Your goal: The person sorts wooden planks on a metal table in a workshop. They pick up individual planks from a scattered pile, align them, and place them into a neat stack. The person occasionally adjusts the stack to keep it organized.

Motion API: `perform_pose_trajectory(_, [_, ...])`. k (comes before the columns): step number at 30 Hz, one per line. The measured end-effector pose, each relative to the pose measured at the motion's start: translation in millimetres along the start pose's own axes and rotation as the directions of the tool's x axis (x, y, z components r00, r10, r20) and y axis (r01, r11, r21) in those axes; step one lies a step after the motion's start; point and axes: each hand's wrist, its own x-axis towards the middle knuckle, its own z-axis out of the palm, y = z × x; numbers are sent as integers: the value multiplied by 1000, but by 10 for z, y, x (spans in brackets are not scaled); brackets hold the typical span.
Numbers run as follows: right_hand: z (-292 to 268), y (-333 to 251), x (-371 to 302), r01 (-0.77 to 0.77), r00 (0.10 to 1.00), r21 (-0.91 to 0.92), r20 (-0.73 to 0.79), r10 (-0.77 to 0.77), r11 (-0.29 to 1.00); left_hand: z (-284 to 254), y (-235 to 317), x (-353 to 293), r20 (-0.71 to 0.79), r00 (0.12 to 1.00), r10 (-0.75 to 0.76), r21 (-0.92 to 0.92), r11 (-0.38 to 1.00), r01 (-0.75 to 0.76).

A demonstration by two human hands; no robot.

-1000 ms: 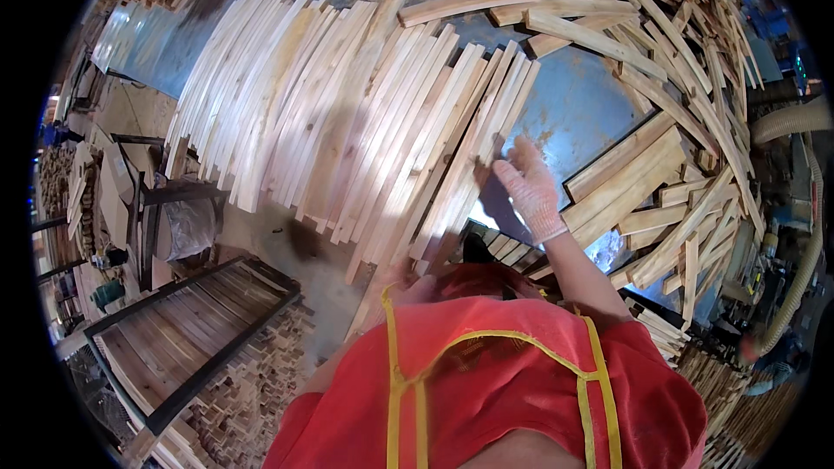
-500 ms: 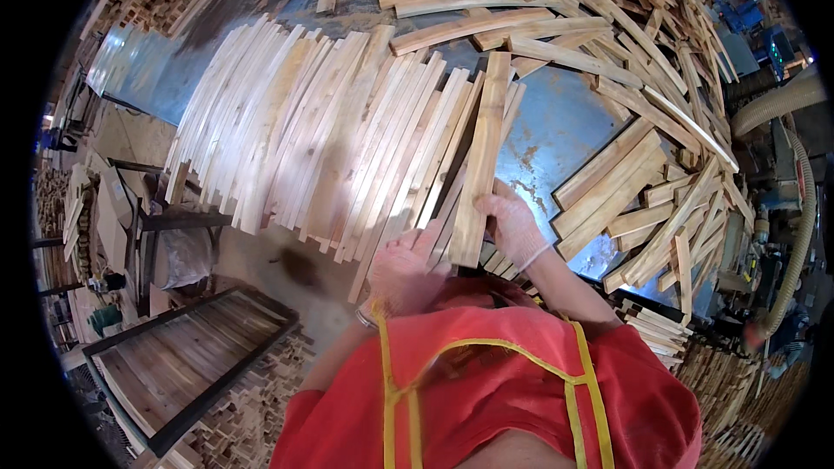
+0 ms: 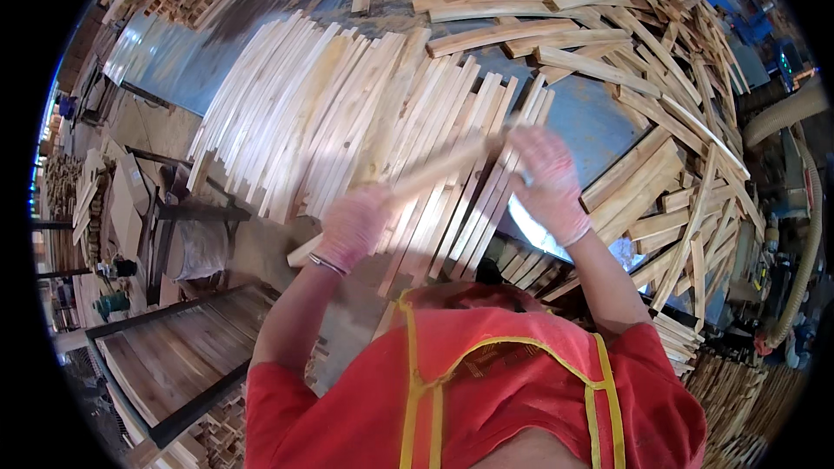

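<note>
My left hand [image 3: 354,224], in a whitish-pink work glove, is closed around a wooden strip [image 3: 443,165] that is blurred by motion. The strip lies slantwise above a row of pale wooden strips [image 3: 347,113] set side by side on the metal table. One end sticks out below my left hand; the other reaches close to the fingertips of my right hand [image 3: 547,181]. That gloved hand is slightly blurred, with its thumb apart from the fingers; whether it touches the strip's end is unclear.
Loose wooden pieces [image 3: 573,39] lie heaped at the back and right of the blue-grey metal table [image 3: 599,111]. Wider boards [image 3: 638,187] rest near its right edge. A dark-framed rack of boards [image 3: 178,352] stands at lower left. A ribbed hose [image 3: 812,208] hangs at far right.
The strip has turned from nearly upright to slantwise and moved left over the row. My left hand has moved up and left to grip it; my right hand has risen and shifted right.
</note>
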Motion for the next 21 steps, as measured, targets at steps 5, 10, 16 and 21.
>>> perform_pose_trajectory(5, [220,642,-608,-840,537,192,436,722,508,241,-641,374,-429,863,-267,-118,964,239])
perform_pose_trajectory(10, [517,268,-514,-965,260,166,733,629,205,518,-482,-229,-592,693,-411,-235,911,340])
perform_pose_trajectory(16, [757,477,-444,-947,307,220,836,455,234,1803,-310,-1408,33,279,-960,-907,88,412])
perform_pose_trajectory(21, [827,882,-514,-844,477,536,730,490,22,1748,502,-819,482,474,-737,-829,-559,-26])
